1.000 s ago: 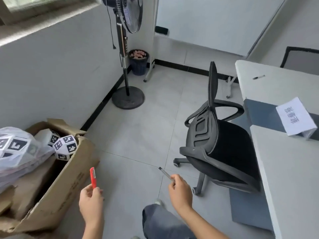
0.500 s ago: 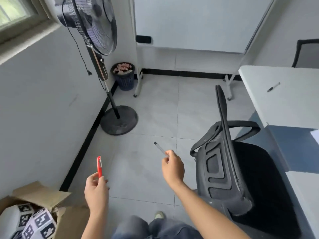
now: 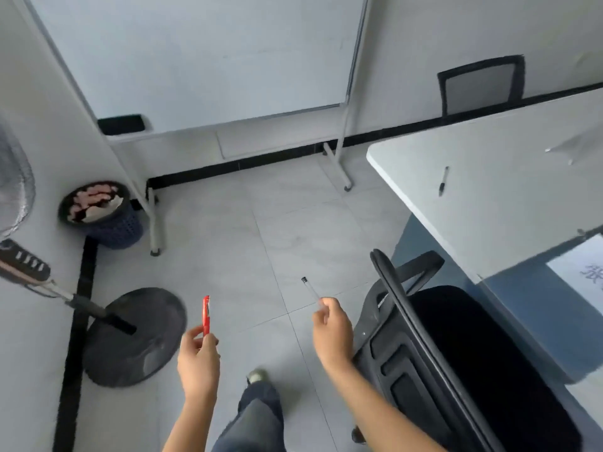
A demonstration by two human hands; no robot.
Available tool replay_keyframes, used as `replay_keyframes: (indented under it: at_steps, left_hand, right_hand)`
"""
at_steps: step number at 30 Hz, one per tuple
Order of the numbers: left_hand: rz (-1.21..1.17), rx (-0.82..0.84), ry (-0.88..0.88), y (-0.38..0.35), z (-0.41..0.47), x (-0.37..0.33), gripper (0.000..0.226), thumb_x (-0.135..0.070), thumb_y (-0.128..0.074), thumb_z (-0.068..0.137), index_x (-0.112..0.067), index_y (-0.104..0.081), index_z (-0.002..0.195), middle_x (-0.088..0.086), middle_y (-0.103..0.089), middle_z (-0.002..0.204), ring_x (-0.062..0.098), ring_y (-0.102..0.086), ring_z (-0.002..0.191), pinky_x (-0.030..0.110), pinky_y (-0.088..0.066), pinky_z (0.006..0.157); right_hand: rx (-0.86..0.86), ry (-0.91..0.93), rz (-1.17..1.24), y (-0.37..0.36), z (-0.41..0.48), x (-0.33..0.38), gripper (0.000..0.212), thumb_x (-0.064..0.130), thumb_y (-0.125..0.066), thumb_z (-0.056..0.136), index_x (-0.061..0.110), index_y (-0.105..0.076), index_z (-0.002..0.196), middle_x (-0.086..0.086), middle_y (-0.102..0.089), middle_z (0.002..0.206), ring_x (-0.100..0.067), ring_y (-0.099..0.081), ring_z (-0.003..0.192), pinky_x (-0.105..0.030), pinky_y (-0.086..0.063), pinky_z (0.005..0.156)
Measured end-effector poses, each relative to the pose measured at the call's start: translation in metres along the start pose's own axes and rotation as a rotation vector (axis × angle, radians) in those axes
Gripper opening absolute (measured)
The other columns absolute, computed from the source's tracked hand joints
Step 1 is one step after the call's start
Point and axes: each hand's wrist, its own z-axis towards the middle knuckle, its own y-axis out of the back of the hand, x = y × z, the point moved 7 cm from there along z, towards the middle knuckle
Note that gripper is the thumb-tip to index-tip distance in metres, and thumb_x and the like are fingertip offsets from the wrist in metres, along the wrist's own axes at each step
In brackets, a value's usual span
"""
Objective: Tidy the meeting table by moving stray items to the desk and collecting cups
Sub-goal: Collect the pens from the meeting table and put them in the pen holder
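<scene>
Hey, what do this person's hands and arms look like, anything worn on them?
The left hand and right hand are bare: no gloves, rings or watch visible. Both forearms are uncovered as far as the frame shows, with no sleeve in view.

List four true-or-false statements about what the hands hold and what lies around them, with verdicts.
1. The left hand holds a red pen. True.
2. The right hand is empty. False: it pinches a clear pen.
3. A black pen lies on the white table. True.
4. The waste basket is empty. False: it is filled up to the rim.
</scene>
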Motion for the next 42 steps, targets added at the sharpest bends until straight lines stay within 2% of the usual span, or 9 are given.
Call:
replay_keyframes:
  at_steps: [7,12,15,18,23,26,33,37,42]
  left_hand:
    - [0.097,0.218,-0.074,-0.113,0.132,-0.107,0.033,-0.006,-0.042,0.086,-0.002,-0.05,0.119,0.016,-0.056,0.098,0.028,-0.048,0.079,0.036,-0.038,0.072]
    - [0.209,0.552,-0.253,-0.234,0.102,-0.163,0.036,-0.008,-0.042,0.089,-0.003,-0.044,0.125,0.01,-0.051,0.092,0.026,-0.046,0.073,0.031,-0.033,0.065]
    - [0.277,0.733,-0.34,-0.289,0.061,-0.179,0.04,-0.009,-0.042,0.089,-0.005,-0.042,0.129,0.008,-0.053,0.088,0.018,-0.046,0.066,0.031,-0.035,0.058]
    - [0.377,0.877,-0.431,-0.327,0.03,-0.183,0.044,-0.012,-0.042,0.091,-0.008,-0.038,0.134,0.017,-0.056,0.114,0.021,-0.052,0.074,0.033,-0.045,0.066]
    - [0.525,0.942,-0.581,-0.376,0.01,-0.192,0.045,-0.014,-0.045,0.092,-0.007,-0.035,0.136,0.016,-0.049,0.127,0.029,-0.053,0.108,0.041,-0.049,0.085]
    - [0.588,0.978,-0.611,-0.403,0.0,-0.197,0.044,-0.014,-0.044,0.092,-0.006,-0.036,0.135,0.016,-0.048,0.127,0.029,-0.055,0.104,0.037,-0.049,0.08]
    - [0.708,1.083,-0.789,-0.521,-0.031,-0.224,0.035,-0.011,-0.044,0.09,0.006,-0.046,0.121,0.022,-0.05,0.117,0.035,-0.052,0.101,0.037,-0.042,0.079]
    - [0.834,1.106,-0.855,-0.586,-0.047,-0.228,0.045,-0.017,-0.045,0.09,0.008,-0.04,0.126,0.027,-0.043,0.126,0.041,-0.046,0.112,0.047,-0.041,0.09]
    - [1.04,1.147,-0.997,-0.646,-0.049,-0.232,0.065,-0.035,-0.051,0.088,0.011,-0.032,0.129,0.029,-0.039,0.131,0.041,-0.04,0.12,0.049,-0.04,0.094]
  right_hand:
    - [-0.247,-0.076,0.172,0.031,0.087,0.083,0.023,0.007,-0.041,0.091,0.005,-0.054,0.109,0.003,-0.055,0.092,-0.021,-0.054,0.088,-0.031,-0.041,0.079]
    - [-0.528,-0.095,0.322,0.117,0.128,0.092,0.018,0.006,-0.042,0.092,0.006,-0.054,0.105,0.007,-0.051,0.076,-0.006,-0.047,0.069,-0.019,-0.038,0.066]
    - [-0.627,-0.133,0.352,0.153,0.144,0.073,0.02,0.006,-0.042,0.092,0.007,-0.054,0.109,0.004,-0.058,0.093,-0.005,-0.052,0.08,-0.011,-0.04,0.069]
    - [-0.669,-0.232,0.327,0.171,0.152,0.043,0.024,0.008,-0.042,0.092,0.006,-0.052,0.114,-0.006,-0.058,0.117,-0.015,-0.055,0.099,-0.021,-0.043,0.08]
    - [-0.581,-0.327,0.375,0.18,0.159,0.004,0.016,0.008,-0.042,0.093,0.014,-0.051,0.104,-0.008,-0.059,0.098,-0.019,-0.058,0.086,-0.027,-0.048,0.078]
    - [-0.58,-0.367,0.414,0.178,0.155,-0.013,0.015,0.008,-0.042,0.093,0.022,-0.047,0.095,-0.001,-0.053,0.077,-0.014,-0.051,0.069,-0.019,-0.043,0.06]
    - [-0.6,-0.439,0.348,0.173,0.164,-0.03,0.015,0.012,-0.038,0.094,0.022,-0.048,0.095,0.003,-0.047,0.063,-0.007,-0.038,0.053,-0.019,-0.033,0.048]
    - [-0.712,-0.529,0.3,0.187,0.156,-0.049,0.028,0.009,-0.037,0.094,0.032,-0.046,0.081,0.003,-0.041,0.055,-0.007,-0.031,0.044,-0.021,-0.027,0.044]
    - [-0.791,-0.678,0.159,0.181,0.151,-0.059,0.022,0.007,-0.039,0.093,0.026,-0.051,0.094,0.005,-0.042,0.053,-0.008,-0.037,0.041,-0.017,-0.027,0.041]
